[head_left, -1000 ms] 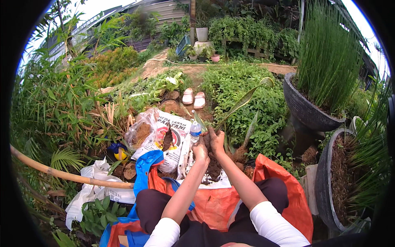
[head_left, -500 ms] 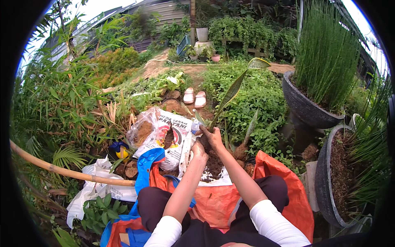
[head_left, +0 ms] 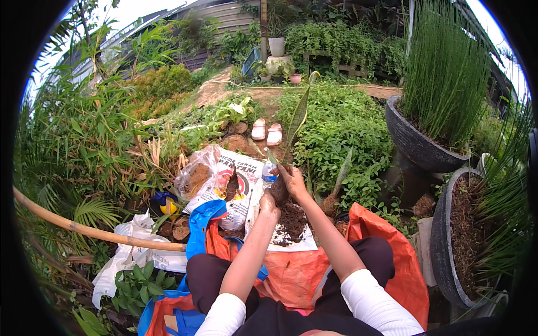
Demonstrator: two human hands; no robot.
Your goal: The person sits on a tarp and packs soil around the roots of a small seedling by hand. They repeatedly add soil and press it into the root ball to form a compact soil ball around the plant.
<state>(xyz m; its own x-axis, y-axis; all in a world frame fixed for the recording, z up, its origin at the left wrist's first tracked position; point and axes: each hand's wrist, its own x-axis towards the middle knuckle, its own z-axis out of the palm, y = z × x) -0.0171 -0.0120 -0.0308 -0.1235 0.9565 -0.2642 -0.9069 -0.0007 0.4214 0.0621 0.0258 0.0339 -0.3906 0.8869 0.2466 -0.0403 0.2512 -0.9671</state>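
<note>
My left hand (head_left: 269,201) and my right hand (head_left: 292,182) are closed around the dark, soil-caked root clump (head_left: 279,190) of a snake plant, whose long leaf (head_left: 298,117) rises upright with a curled tip. A plastic water bottle (head_left: 269,175) with a blue label stands just behind my left hand, partly hidden. Below the clump, loose dark soil (head_left: 291,224) lies on a white sheet (head_left: 302,243). A printed white sack (head_left: 243,210) with a tear showing soil lies to the left, and another snake plant (head_left: 342,176) with roots leans to the right.
Orange-and-blue tarp (head_left: 386,257) lies under me. A bamboo pole (head_left: 95,232) crosses the left. Dark pots (head_left: 426,148) of tall grass stand on the right. A plastic bag (head_left: 196,173), pale clogs (head_left: 274,134), ground plants (head_left: 330,123) and a rear fence (head_left: 224,25) are also in view.
The plant's long leaf has swung from leaning right to nearly upright. Both hands have moved slightly up with the root clump, keeping their grip.
</note>
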